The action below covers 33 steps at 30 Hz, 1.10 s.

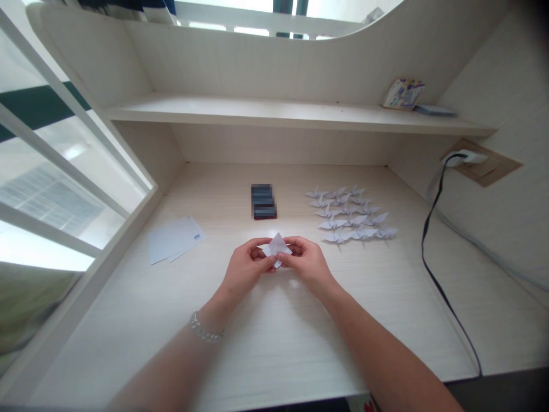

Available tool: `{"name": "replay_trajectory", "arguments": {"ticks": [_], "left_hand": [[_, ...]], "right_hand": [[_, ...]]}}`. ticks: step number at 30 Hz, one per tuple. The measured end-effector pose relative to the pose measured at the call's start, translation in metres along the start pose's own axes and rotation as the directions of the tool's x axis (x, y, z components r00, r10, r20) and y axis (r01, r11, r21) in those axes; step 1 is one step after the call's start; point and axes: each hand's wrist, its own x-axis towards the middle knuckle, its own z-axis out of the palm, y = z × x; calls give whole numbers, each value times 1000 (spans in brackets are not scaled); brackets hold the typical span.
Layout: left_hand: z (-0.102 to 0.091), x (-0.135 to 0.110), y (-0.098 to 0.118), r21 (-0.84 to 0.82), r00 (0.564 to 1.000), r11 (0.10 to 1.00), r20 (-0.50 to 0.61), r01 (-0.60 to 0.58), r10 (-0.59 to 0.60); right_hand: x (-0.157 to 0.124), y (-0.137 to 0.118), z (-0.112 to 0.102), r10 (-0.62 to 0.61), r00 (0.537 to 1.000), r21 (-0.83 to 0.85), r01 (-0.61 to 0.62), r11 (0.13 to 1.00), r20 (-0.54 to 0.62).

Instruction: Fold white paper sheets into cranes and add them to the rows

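Note:
A small folded piece of white paper [278,245] is pinched between both my hands above the middle of the desk. Its top comes to a point, and its lower part is partly hidden by my thumbs. My left hand [250,260] grips the left side, thumb in front and fingers behind. On the right side, my right hand [309,260] holds it the same way. Several white paper cranes [349,214] stand in rows on the desk to the right. Flat sheets of white paper [174,240] lie overlapping on the left.
Beyond my hands lies a dark rectangular object [263,201], blurred out. A black cable [426,252] runs from a wall socket [484,163] down across the desk's right side. A shelf [257,109] spans the back, with a small packet [403,94] on it. White rails [64,154] border the left.

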Motion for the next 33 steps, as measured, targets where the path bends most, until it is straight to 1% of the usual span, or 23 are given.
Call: {"name": "replay_trajectory", "arguments": {"ticks": [4, 11, 21, 28, 33], "left_hand": [[-1, 1, -2, -15, 1000, 1000, -2, 22, -22], [-3, 4, -5, 21, 1000, 1000, -17, 3, -3], [-1, 3, -4, -12, 999, 1000, -35, 9, -10], [-1, 3, -5, 16, 999, 1000, -49, -6, 7], [-1, 2, -3, 55, 999, 998, -48, -16, 19]], "right_hand": [[0, -1, 0, 2, 1000, -6, -2, 1000, -16], [0, -1, -1, 25, 1000, 20, -24, 1000, -8], [-2, -2, 0, 20, 1000, -1, -20, 1000, -23], [-2, -5, 1, 2, 1000, -34, -3, 999, -25], [-1, -4, 0, -4, 1000, -28, 4, 1000, -18]]}}
